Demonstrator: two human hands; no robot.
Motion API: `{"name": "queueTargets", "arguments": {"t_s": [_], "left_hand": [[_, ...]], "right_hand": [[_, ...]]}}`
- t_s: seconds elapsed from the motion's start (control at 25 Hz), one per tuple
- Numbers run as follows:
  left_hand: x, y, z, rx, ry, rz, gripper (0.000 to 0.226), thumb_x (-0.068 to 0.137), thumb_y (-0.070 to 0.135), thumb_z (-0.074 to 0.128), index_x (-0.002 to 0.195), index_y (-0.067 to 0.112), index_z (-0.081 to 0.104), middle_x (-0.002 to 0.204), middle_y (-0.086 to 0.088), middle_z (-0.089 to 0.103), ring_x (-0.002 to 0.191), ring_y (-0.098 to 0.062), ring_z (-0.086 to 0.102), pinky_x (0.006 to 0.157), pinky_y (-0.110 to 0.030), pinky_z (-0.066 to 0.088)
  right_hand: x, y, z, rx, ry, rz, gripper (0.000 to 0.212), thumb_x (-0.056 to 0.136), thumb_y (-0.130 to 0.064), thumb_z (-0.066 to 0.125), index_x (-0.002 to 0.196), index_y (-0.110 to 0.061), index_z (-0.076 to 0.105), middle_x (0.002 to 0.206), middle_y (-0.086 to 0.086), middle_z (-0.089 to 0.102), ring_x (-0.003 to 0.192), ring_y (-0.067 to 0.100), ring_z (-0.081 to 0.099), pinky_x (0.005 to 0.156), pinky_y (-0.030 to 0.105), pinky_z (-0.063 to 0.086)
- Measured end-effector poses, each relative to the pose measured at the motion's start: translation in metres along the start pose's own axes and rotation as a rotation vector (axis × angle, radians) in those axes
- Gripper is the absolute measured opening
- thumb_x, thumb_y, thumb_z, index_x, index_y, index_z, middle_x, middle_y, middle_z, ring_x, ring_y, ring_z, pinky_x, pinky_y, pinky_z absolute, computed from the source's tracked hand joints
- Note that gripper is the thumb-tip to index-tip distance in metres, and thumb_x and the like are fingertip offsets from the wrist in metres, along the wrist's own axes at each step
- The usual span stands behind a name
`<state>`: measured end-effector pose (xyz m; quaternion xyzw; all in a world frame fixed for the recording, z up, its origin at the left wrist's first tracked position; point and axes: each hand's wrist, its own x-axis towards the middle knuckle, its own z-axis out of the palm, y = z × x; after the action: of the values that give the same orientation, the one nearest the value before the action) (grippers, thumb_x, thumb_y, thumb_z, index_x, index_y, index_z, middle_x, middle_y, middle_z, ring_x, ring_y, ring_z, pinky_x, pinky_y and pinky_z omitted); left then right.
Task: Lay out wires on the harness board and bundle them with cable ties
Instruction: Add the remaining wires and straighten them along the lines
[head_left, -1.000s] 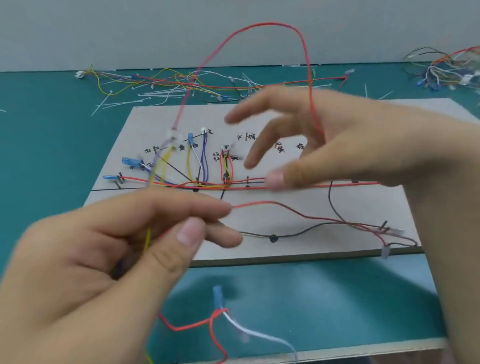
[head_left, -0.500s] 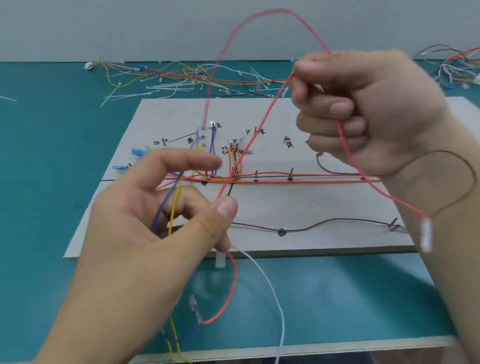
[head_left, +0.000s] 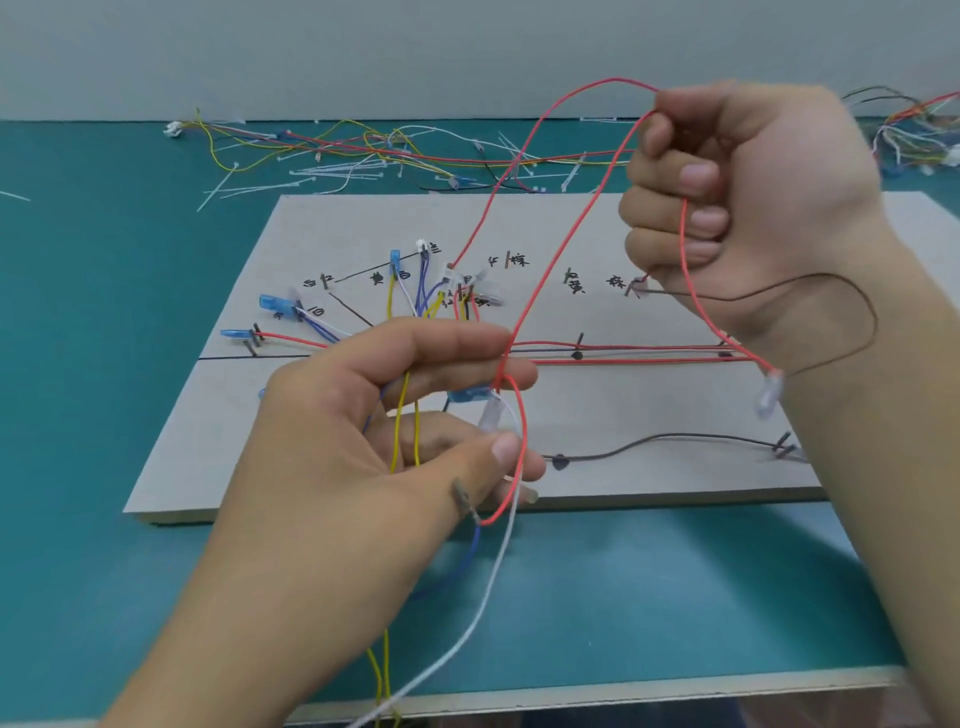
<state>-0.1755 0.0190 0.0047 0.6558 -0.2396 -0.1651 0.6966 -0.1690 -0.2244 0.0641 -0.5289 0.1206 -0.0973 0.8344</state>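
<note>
The grey harness board (head_left: 649, 415) lies on the teal table, with routed red, brown, blue and yellow wires and blue connectors at its left. My left hand (head_left: 374, 441) hovers over the board's front left and holds a bundle of yellow, blue, white and red wires (head_left: 405, 431) between its curled fingers and thumb. My right hand (head_left: 737, 208) is raised above the board's right side, fist closed round a long red wire (head_left: 566, 234). That wire loops up over the fist and hangs down to a clear connector (head_left: 771, 395). A thin brown wire (head_left: 852, 306) curves over my right wrist.
Loose wires and white cable ties (head_left: 363, 156) are strewn on the table behind the board. Another heap of wires (head_left: 919, 130) sits at the far right. The teal table (head_left: 675, 597) ends in a pale front edge near me.
My right hand went from open to a fist round the red wire and lifted it up and right. My left hand shifted forward with its bundle, fingers spreading slightly.
</note>
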Motion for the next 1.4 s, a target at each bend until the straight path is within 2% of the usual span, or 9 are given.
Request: {"name": "queueTargets", "arguments": {"t_s": [0.24, 0.44, 0.56, 0.76, 0.92, 1.04, 1.16, 1.24, 1.4], "left_hand": [[0.004, -0.007, 0.000, -0.012, 0.050, -0.018, 0.030, 0.081, 0.008, 0.065, 0.105, 0.023, 0.077, 0.106, 0.001, 0.080, 0.083, -0.027, 0.080, 0.070, -0.030, 0.064], [0.002, 0.000, 0.000, 0.065, 0.143, 0.065, 0.033, 0.077, 0.004, 0.071, 0.099, 0.027, 0.080, 0.096, 0.006, 0.081, 0.087, -0.017, 0.078, 0.077, -0.021, 0.061], [0.005, 0.002, 0.000, 0.055, 0.171, 0.065, 0.034, 0.073, 0.004, 0.075, 0.097, 0.027, 0.080, 0.094, 0.005, 0.081, 0.083, -0.016, 0.078, 0.076, -0.021, 0.060], [0.007, 0.005, 0.003, 0.057, 0.227, 0.073, 0.043, 0.063, -0.005, 0.088, 0.094, 0.023, 0.077, 0.094, 0.003, 0.080, 0.066, -0.016, 0.074, 0.065, -0.018, 0.058], [0.007, 0.007, 0.007, 0.104, 0.251, 0.111, 0.044, 0.066, -0.016, 0.085, 0.090, 0.019, 0.074, 0.083, 0.001, 0.078, 0.068, -0.014, 0.075, 0.064, -0.017, 0.058], [0.007, 0.010, 0.010, 0.112, 0.251, 0.132, 0.043, 0.063, -0.012, 0.089, 0.088, 0.019, 0.073, 0.080, -0.002, 0.077, 0.075, -0.016, 0.076, 0.068, -0.018, 0.059], [0.006, 0.010, 0.013, 0.096, 0.244, 0.147, 0.039, 0.060, -0.001, 0.087, 0.089, 0.021, 0.072, 0.078, -0.001, 0.077, 0.077, -0.017, 0.077, 0.069, -0.020, 0.060], [0.005, 0.009, 0.015, 0.104, 0.247, 0.164, 0.039, 0.063, 0.000, 0.085, 0.090, 0.024, 0.072, 0.079, 0.000, 0.077, 0.078, -0.018, 0.077, 0.070, -0.020, 0.060], [0.005, 0.006, 0.018, 0.179, 0.227, 0.194, 0.046, 0.066, -0.008, 0.084, 0.095, 0.025, 0.072, 0.084, 0.005, 0.078, 0.082, -0.016, 0.077, 0.071, -0.020, 0.059]], "right_hand": [[0.000, 0.001, 0.002, -0.047, 0.034, -0.017, 0.035, 0.097, -0.024, 0.038, 0.063, -0.016, 0.044, 0.052, -0.002, 0.018, 0.050, 0.017, 0.012, 0.046, 0.027, 0.013], [-0.002, 0.000, 0.003, -0.171, 0.045, -0.015, 0.029, 0.092, -0.019, 0.038, 0.065, -0.015, 0.049, 0.054, 0.000, 0.025, 0.048, 0.018, 0.026, 0.047, 0.023, 0.023], [-0.004, 0.005, 0.006, -0.384, -0.109, 0.002, 0.022, 0.088, -0.016, 0.044, 0.076, -0.011, 0.062, 0.059, 0.005, 0.044, 0.039, 0.013, 0.021, 0.038, 0.015, 0.017], [-0.010, 0.010, 0.007, -0.598, -0.445, 0.149, 0.032, 0.088, -0.038, 0.061, 0.094, -0.010, 0.075, 0.077, 0.007, 0.065, 0.034, 0.006, 0.021, 0.038, 0.008, 0.020], [-0.012, 0.014, 0.007, -0.750, -0.610, 0.190, 0.019, 0.084, -0.014, 0.067, 0.099, -0.006, 0.075, 0.083, 0.012, 0.074, 0.037, 0.007, 0.024, 0.042, 0.008, 0.021], [-0.014, 0.017, 0.009, -0.822, -0.659, 0.178, 0.015, 0.080, -0.008, 0.073, 0.095, -0.009, 0.077, 0.082, 0.013, 0.074, 0.036, 0.002, 0.031, 0.040, 0.010, 0.018], [-0.015, 0.017, 0.011, -0.853, -0.654, 0.131, 0.014, 0.076, -0.014, 0.079, 0.089, -0.008, 0.078, 0.078, 0.011, 0.076, 0.039, 0.003, 0.035, 0.042, 0.020, 0.013], [-0.017, 0.017, 0.013, -0.863, -0.677, 0.109, 0.017, 0.075, -0.018, 0.082, 0.087, -0.007, 0.078, 0.080, 0.014, 0.077, 0.043, 0.006, 0.038, 0.045, 0.026, 0.016], [-0.019, 0.017, 0.012, -0.935, -0.713, 0.041, 0.012, 0.075, 0.000, 0.085, 0.077, -0.005, 0.075, 0.070, 0.010, 0.075, 0.041, -0.003, 0.052, 0.046, 0.004, 0.035]]}}
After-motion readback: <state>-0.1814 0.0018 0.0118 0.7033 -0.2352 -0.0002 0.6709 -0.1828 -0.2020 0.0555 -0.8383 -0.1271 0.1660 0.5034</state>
